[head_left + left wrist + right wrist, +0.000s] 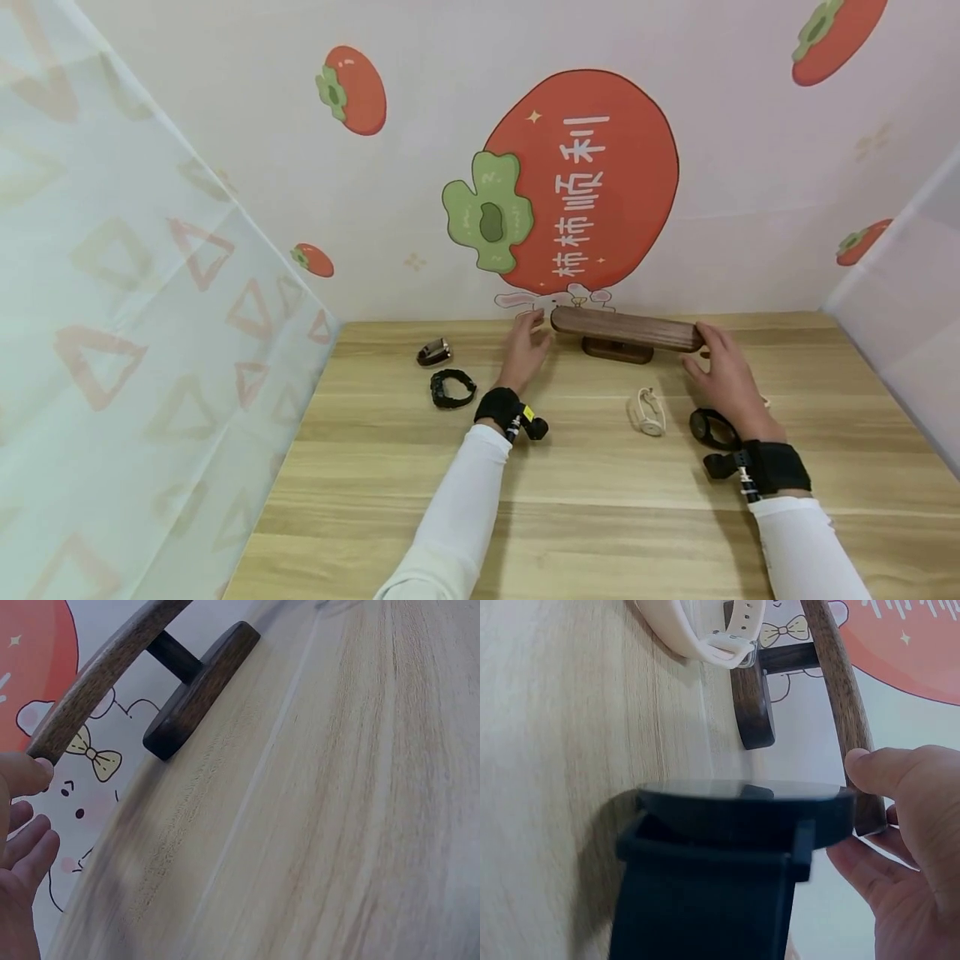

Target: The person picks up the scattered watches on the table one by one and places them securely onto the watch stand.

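Observation:
A dark wooden T-shaped display stand (627, 327), with a long bar over a small base (202, 690), stands at the table's back edge. My right hand (727, 379) grips the bar's right end, its thumb on the near side and fingers behind in the right wrist view. At the left end, my left hand (525, 354) has loosely bent fingers, its thumb tip (43, 771) right at the bar's end. A black round-faced watch (712, 428) lies below the right hand, close to that wrist. Left of it is a cream watch (649, 413).
To the left of the left hand lie a black watch (452, 389) and a dark wristband with a rectangular face (434, 352). Behind the wooden table (600, 533) rises a wall sheet (420, 183) printed with persimmons. Another patterned sheet (150, 275) borders the left side.

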Motion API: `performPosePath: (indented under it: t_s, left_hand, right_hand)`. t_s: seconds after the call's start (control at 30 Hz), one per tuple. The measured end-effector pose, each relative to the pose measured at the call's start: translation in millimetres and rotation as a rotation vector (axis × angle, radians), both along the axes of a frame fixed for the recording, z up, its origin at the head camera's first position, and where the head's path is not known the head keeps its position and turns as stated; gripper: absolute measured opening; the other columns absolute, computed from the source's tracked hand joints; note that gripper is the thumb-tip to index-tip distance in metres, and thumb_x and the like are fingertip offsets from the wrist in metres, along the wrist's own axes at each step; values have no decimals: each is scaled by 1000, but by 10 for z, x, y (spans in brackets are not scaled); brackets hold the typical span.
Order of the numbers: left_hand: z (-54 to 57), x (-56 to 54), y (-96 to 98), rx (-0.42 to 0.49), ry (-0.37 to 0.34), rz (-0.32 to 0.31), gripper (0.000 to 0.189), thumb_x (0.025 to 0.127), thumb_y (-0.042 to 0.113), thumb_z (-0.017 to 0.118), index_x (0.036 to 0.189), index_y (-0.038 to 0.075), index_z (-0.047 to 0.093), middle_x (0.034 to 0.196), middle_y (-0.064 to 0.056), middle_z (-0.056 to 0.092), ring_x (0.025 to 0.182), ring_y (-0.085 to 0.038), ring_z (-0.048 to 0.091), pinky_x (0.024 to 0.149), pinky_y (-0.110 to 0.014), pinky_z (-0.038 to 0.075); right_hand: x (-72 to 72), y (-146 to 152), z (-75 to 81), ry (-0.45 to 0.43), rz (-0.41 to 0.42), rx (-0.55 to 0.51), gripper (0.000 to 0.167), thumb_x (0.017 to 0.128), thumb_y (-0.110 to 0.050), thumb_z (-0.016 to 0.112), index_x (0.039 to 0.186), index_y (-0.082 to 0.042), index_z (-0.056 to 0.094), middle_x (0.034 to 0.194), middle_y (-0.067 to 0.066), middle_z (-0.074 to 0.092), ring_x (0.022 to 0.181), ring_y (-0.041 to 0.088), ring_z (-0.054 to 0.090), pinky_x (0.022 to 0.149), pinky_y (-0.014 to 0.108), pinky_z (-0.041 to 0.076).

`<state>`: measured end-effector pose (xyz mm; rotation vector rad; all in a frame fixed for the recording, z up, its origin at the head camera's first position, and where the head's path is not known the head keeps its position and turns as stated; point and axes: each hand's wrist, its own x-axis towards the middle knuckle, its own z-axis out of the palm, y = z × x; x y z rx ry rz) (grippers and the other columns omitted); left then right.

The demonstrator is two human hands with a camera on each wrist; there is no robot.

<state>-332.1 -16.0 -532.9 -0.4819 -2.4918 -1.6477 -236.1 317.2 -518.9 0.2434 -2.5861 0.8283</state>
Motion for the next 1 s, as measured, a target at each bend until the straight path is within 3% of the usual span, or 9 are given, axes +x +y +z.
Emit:
performPosePath:
  t_s: [0.13, 0.3, 0.57, 0.7, 1.0]
  left_hand:
    - [0, 14, 36, -16, -10, -26, 58, 106, 4, 65, 160, 0, 44, 162, -20, 48, 148, -33, 53, 118, -37, 52]
    - [-6, 20, 80, -39, 7, -58, 60, 105, 2, 65, 161, 1, 43, 163, -19, 48, 149, -33, 52, 119, -38, 51]
    - [17, 0, 102, -32, -4, -46, 58, 105, 11, 69, 158, 4, 49, 157, -16, 53, 140, -31, 59, 113, -31, 55]
    - [10, 8, 92, -37, 32, -49, 57, 103, 13, 71, 156, 2, 52, 154, -18, 55, 139, -32, 60, 112, -32, 56]
    - [21, 75, 4, -17, 39, -16, 53, 101, 13, 74, 152, 6, 58, 155, -16, 57, 139, -32, 61, 112, -33, 56]
  right_hand:
    - [9, -7, -12, 18, -32, -8, 61, 97, 4, 73, 149, 18, 44, 142, 43, 48, 115, 59, 56, 91, 71, 51]
    - [-1, -16, -29, 101, -65, -10, 53, 95, 6, 75, 142, 16, 54, 133, 42, 57, 112, 57, 56, 90, 69, 49]
    - [-13, -30, -27, 115, -81, -12, 50, 94, 6, 75, 140, 15, 57, 132, 40, 61, 104, 51, 59, 84, 62, 53]
    - [-11, -52, -36, 126, -84, -25, 50, 94, 8, 74, 140, 16, 57, 132, 40, 61, 104, 51, 59, 85, 62, 54]
    - [-27, -121, -11, 124, -71, -35, 50, 94, 9, 73, 141, 16, 57, 133, 40, 60, 104, 51, 58, 86, 62, 54]
